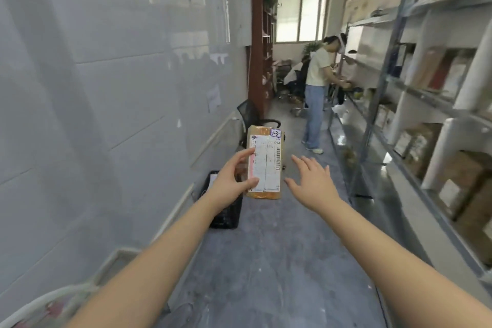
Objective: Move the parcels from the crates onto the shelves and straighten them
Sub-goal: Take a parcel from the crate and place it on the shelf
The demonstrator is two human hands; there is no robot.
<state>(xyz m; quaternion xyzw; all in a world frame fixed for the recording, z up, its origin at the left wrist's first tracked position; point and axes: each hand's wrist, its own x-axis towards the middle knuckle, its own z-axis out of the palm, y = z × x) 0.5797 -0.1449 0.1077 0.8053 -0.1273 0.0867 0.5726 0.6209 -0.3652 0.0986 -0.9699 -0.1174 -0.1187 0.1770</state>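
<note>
Parcel (265, 162) stands upright in the air, pinched at its left edge by the left hand (231, 181), the right hand (312, 181) spread just beside it, not touching; likely mid-carry, it next needs swinging to the shelves (379, 98) well right of the grip.

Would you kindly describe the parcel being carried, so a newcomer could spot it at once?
In the aisle between the tiled wall and the metal shelves, find the left hand held out ahead. It grips a small brown taped parcel, apart from those on the shelves, with a white shipping label and a handwritten 1-3 sticker at its top.
</note>
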